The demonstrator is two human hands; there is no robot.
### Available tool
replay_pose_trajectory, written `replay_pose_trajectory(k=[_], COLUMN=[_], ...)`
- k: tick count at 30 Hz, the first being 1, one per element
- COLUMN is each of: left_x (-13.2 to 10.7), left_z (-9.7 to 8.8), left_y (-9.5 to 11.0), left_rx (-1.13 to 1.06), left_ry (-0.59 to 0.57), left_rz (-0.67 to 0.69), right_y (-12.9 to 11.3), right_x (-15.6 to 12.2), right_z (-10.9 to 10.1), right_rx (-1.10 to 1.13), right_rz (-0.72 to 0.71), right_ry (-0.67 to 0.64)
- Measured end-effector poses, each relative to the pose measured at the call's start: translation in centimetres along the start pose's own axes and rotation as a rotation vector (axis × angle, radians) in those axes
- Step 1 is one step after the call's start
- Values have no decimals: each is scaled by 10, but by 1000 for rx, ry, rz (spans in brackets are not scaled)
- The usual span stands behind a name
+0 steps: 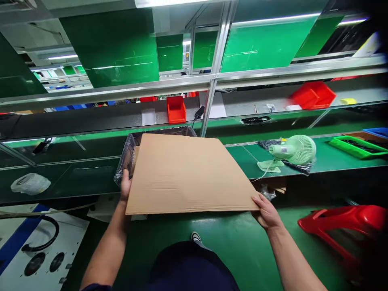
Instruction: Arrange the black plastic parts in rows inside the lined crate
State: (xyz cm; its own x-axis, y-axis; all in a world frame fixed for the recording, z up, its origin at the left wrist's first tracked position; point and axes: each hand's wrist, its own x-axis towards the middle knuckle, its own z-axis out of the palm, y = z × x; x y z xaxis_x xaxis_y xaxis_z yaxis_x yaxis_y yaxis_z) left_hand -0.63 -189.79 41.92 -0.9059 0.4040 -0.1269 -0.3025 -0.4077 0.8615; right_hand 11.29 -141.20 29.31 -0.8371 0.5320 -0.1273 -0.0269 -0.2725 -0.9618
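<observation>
A large flat cardboard sheet (190,173) spans the space in front of me, its near edge closest to my body. My left hand (125,186) grips its left side, thumb up along the edge and the other fingers hidden beneath. At the near right corner, my right hand (266,211) pinches the sheet with the thumb on top. Behind and under the cardboard stands a bin lined with clear plastic film (123,155); its left wall and back rim show, while the sheet covers most of its inside.
Right of the bin, a pale green fan (292,150) stands on the green bench (93,178). A green tray (357,147) lies farther right. Red bins (176,110) sit on the shelf above. A red stool (348,222) is at lower right, a white machine panel (45,250) at lower left.
</observation>
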Motion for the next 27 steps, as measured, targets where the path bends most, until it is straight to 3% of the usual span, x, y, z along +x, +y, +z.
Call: replay_pose_trajectory(k=[3,7,11,14,16,19,23,27], left_x=[-12,-19,8,42,67,105,154,191], left_z=[-48,-94,-115,-122,-124,-120,-117,-128], left_y=[25,55,88,110,120,123,104,79], left_rx=[-24,286,448,512,580,667,812,1225], left_ry=[198,372,542,651,691,715,695,715], left_rz=[77,-2,-65,-93,-84,-85,-147,-212], right_y=[-23,-35,-46,-53,-54,-50,-38,-27], right_x=[24,55,86,108,123,145,166,179], right_z=[58,129,176,200,213,230,246,256], right_rx=[-2,-99,-741,-1268,-1484,-1694,-1829,-1864], right_rz=[2,-42,-246,-444,-495,-525,-532,-501], right_ry=[-126,-241,-269,-282,-347,-511,-757,-905])
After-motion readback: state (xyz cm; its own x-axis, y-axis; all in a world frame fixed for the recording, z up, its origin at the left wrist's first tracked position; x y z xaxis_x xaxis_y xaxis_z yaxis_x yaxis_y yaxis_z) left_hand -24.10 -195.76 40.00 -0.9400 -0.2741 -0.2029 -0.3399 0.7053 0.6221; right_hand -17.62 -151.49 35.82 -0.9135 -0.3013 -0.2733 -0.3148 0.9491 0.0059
